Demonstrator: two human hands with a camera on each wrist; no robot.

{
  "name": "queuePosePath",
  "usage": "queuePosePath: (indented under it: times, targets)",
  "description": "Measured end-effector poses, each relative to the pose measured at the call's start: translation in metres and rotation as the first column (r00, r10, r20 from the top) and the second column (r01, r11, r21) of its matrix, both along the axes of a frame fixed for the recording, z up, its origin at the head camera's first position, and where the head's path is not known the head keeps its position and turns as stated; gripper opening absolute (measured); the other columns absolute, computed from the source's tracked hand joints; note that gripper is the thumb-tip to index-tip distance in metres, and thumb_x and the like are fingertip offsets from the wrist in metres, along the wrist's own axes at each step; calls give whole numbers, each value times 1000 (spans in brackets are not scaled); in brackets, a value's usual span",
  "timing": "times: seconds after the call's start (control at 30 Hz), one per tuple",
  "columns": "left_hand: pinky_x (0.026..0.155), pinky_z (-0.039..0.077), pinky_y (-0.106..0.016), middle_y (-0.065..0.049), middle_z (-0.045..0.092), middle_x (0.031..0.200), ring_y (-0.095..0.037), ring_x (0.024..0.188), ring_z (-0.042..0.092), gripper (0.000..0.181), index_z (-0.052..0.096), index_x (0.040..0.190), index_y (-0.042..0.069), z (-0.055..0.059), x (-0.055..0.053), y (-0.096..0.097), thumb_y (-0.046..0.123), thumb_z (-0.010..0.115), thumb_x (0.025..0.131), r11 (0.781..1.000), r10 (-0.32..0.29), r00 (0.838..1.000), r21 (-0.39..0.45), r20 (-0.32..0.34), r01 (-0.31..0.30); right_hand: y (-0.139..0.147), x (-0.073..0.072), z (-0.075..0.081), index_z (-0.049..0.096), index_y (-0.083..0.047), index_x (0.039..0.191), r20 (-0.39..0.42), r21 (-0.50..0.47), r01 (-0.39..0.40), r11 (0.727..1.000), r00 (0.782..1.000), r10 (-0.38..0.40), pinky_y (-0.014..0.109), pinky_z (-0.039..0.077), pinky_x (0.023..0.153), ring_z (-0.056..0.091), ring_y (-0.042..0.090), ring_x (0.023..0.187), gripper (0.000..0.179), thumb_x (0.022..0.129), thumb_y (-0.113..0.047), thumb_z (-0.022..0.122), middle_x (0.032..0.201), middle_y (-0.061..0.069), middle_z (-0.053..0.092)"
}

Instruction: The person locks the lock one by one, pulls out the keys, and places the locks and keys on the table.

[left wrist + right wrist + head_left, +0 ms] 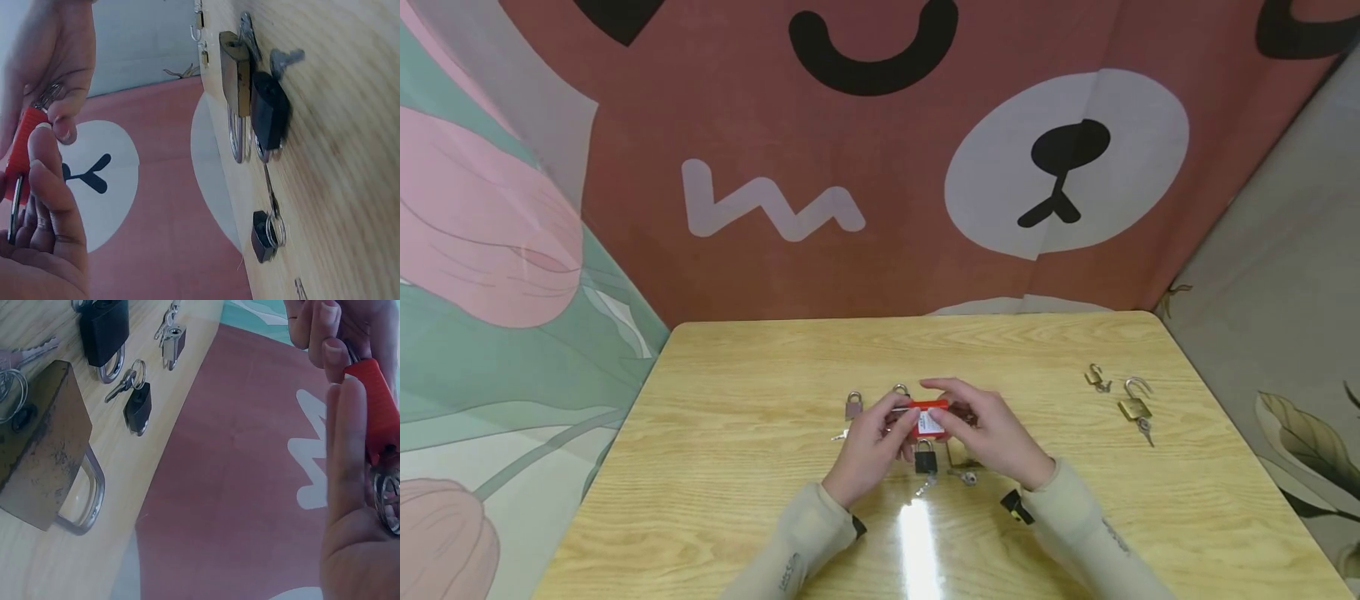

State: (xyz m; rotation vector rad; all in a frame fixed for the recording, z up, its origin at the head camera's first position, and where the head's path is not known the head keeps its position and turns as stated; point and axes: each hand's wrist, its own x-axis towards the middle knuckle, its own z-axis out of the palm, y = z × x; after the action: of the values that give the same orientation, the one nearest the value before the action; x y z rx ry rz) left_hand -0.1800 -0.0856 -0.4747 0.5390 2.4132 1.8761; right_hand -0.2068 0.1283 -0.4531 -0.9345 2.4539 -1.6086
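Note:
Above the table, both hands hold a red padlock [931, 423] with a white label, its shackle [14, 212] towards the left hand. My left hand [867, 446] pinches the shackle end, thumb on the label's side. At the opposite end my right hand [1000, 433] grips the body between thumb and fingers. Metal key rings [386, 494] hang at that end, close to the right palm. Just below the hands, a black padlock [926, 461] and a large brass padlock [47, 447] lie on the table with keys beside them, both with shackles closed.
Farther back on the wooden table [737, 417] lie a small purplish-grey padlock [853, 408] and a small black padlock [138, 407] with keys. Two brass padlocks, one larger [1135, 408] and one smaller [1095, 377], lie at the right with raised shackles and keys. A patterned cloth [880, 275] hangs behind.

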Motion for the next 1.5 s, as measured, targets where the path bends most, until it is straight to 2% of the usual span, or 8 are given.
queuePosePath:
  times: [0.13, 0.23, 0.33, 0.67, 0.9, 1.1, 1.37, 1.5]
  targets:
    - [57, 60, -39, -19, 72, 88, -12, 59, 65, 26, 63, 118, 8, 0, 0, -2, 31, 54, 109, 1000, 23, 1000, -18, -22, -23, 7, -1, -1, 67, 0, 114, 175, -5, -30, 1000, 984, 31, 39, 62, 58, 70, 22, 65, 34, 114, -23, 42, 82, 12, 71]
    - [55, 58, -32, -19, 72, 88, -9, 58, 64, 25, 63, 115, 7, 0, -1, -4, 29, 54, 109, 998, 32, 998, -44, -56, -35, 14, -2, -2, 64, 2, 93, 322, -10, -91, 996, 942, 89, 41, 57, 48, 64, 22, 53, 50, 116, -30, 33, 67, 9, 63]
    - [53, 55, -27, -17, 73, 86, -6, 59, 64, 26, 63, 114, 5, -1, -1, -5, 29, 54, 109, 997, 21, 996, -77, -91, -28, 18, -2, -3, 61, 1, 94, 393, -35, -150, 988, 907, 151, 40, 54, 43, 62, 23, 48, 47, 115, -32, 35, 63, 5, 58]
    - [55, 57, -28, -4, 71, 80, -12, 58, 66, 26, 65, 113, 6, -1, -3, -7, 30, 55, 109, 997, 18, 998, -74, -58, -22, 15, 2, -8, 65, -12, 97, 88, 35, -38, 999, 995, 35, 27, 49, 45, 55, 7, 52, 18, 109, -19, 54, 62, -3, 55]
    - [58, 60, -38, -17, 73, 86, -26, 61, 69, 27, 64, 114, 6, 3, -3, -11, 31, 54, 109, 996, -10, 999, -84, -40, 7, 12, 3, -8, 65, -13, 96, 59, 36, -24, 999, 998, 22, 28, 52, 47, 57, 8, 53, 18, 109, -18, 54, 62, -3, 56]
    - [56, 58, -30, -16, 73, 87, -31, 63, 69, 25, 63, 113, 7, 4, -1, -15, 30, 54, 110, 994, -19, 997, -110, -80, 10, 13, 3, -6, 65, -17, 95, 49, 55, -27, 998, 999, 24, 32, 55, 48, 59, 8, 53, 18, 109, -19, 54, 62, -5, 57]
    - [57, 59, -37, -12, 68, 78, -27, 61, 67, 22, 65, 107, 10, 2, -7, -46, 30, 56, 109, 989, 133, 990, -56, -51, -136, 39, -9, -7, 66, -10, 94, 4, 33, 185, 982, 983, -185, 33, 53, 47, 57, 12, 50, 19, 109, -15, 54, 60, 0, 57]
    - [57, 58, -32, -13, 68, 81, -18, 61, 65, 21, 65, 108, 11, 3, -10, -57, 30, 57, 108, 982, 176, 984, -63, -30, -177, 42, -16, -14, 67, -8, 96, 51, 68, 200, 977, 978, -204, 33, 52, 47, 57, 13, 51, 21, 109, -17, 54, 61, 3, 57]
